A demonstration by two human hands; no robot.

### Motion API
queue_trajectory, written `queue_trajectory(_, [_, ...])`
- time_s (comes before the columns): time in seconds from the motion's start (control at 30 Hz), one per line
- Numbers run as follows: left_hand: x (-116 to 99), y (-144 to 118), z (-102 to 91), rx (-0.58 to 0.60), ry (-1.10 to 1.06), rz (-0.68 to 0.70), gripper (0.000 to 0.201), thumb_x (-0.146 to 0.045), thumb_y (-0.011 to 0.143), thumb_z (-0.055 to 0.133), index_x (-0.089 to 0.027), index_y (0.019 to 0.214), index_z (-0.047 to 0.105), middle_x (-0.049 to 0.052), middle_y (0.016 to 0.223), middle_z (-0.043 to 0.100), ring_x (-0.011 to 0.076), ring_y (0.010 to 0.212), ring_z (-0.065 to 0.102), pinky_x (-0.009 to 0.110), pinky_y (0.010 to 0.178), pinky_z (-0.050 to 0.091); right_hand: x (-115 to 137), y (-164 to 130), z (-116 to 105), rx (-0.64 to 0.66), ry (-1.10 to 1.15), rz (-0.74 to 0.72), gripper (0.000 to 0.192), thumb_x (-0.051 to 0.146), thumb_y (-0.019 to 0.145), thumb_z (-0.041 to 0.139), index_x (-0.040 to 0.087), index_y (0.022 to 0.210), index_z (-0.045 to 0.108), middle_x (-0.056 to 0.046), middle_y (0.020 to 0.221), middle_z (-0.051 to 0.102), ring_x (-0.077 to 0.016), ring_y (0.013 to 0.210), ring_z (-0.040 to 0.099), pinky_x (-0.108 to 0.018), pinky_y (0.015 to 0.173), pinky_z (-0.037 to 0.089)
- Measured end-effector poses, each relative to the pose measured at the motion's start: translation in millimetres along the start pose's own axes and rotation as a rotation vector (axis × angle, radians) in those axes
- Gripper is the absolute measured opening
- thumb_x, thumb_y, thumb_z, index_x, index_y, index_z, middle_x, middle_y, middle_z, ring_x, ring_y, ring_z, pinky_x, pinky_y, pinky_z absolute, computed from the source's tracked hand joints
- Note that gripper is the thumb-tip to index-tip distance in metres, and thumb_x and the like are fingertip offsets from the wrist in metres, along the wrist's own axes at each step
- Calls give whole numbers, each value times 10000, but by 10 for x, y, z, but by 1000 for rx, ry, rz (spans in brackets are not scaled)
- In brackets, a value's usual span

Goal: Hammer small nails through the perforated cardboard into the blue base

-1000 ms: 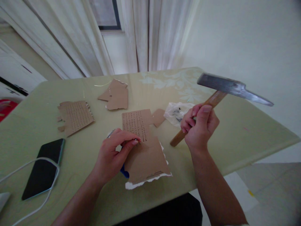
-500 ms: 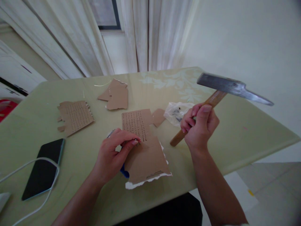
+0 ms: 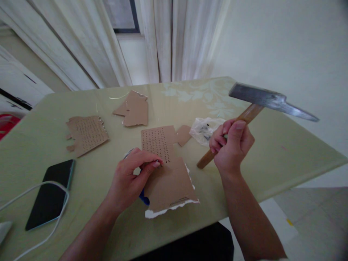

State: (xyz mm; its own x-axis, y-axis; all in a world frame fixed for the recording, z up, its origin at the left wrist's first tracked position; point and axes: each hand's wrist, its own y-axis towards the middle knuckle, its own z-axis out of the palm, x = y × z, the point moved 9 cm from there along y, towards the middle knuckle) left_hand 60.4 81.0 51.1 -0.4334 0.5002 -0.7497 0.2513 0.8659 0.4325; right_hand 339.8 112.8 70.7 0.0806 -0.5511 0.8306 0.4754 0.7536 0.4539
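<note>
- Since the earlier frame, almost nothing is moved; only the hammer (image 3: 261,108) head is shifted slightly rightward.
- The hammer is gripped, raised, by the right hand (image 3: 231,148), right of the punched cardboard (image 3: 165,163).
- A thin metal tool, pinched by the left hand (image 3: 130,179), is held on the cardboard.
- Fingertips (image 3: 156,164) could be struck if the blow is misaimed.
- A clear bag (image 3: 205,129) beyond the cardboard, on the counter (image 3: 285,156), holds small dark pieces.

We see a pale green table (image 3: 285,152) before white curtains (image 3: 174,40) and a dark-framed window (image 3: 122,18). A plain cream wall (image 3: 285,43) stands right; grey floor tiles (image 3: 312,217) lie below.
</note>
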Motion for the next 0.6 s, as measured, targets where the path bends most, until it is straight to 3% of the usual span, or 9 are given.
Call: queue_trajectory(0.6, [-102, -11, 19, 26, 60, 91, 151, -180, 1047, 692, -276, 1017, 805, -14, 912, 823, 176, 809, 697, 332, 761, 533, 11, -2, -4, 2, -20, -12, 550, 736, 994, 694, 273, 769, 503, 112, 520, 303, -82, 354, 224, -233, 298, 202])
